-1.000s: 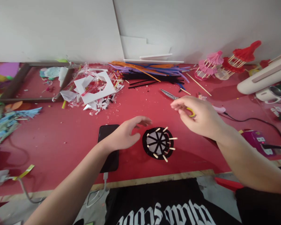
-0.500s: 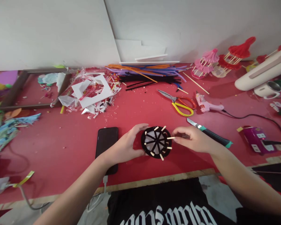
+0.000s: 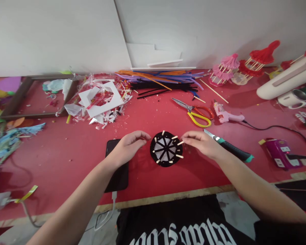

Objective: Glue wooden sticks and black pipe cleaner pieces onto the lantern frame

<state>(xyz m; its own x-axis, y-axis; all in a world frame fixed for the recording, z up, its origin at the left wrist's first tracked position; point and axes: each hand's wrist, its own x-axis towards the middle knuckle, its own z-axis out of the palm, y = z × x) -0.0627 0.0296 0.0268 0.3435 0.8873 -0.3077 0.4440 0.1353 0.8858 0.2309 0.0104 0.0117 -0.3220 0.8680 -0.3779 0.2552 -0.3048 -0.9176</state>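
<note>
Probably light, fragile at its sticks (image 3: 180, 156) and best held by its rim (image 3: 165, 165), the black spoked frame (image 3: 165, 148) lies on the red table (image 3: 73, 177) between an empty, half-curled left hand (image 3: 129, 146) and a right hand (image 3: 202, 144) pinching one stick, scissors (image 3: 190, 109) beyond.

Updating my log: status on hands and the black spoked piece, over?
Left hand open beside black spoked piece. Right hand at end of one stick. Piece lying sticks-up. Utility knife close by right hand.

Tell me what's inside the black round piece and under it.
Inside the black round piece, dark spokes cross a pale backing, with pale sticks around the edge. What lies under it is covered.
</note>
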